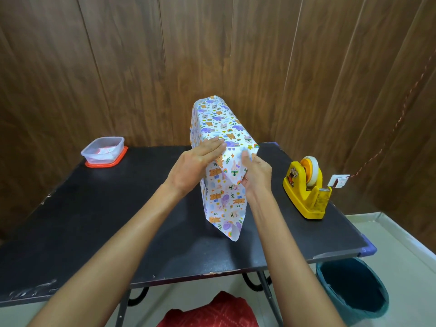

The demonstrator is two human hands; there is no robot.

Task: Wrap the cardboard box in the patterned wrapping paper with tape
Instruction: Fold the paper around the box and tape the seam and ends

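The box stands on the black table point(118, 220), fully covered by white wrapping paper point(220, 123) printed with bears and elephants. At its near end the paper hangs down as a loose pointed flap point(226, 208) reaching the tabletop. My left hand point(195, 164) lies flat with straight fingers on the top near corner, pressing the paper down. My right hand point(256, 172) pinches the folded paper edge at the right side of the near end. A yellow tape dispenser point(306, 190) with a white roll stands to the right of the box.
A clear plastic container point(103, 149) on a red lid sits at the table's far left. A teal bin point(351, 289) stands on the floor below the right table edge. A wooden wall rises behind. Red cloth point(212, 312) shows under the table's near edge.
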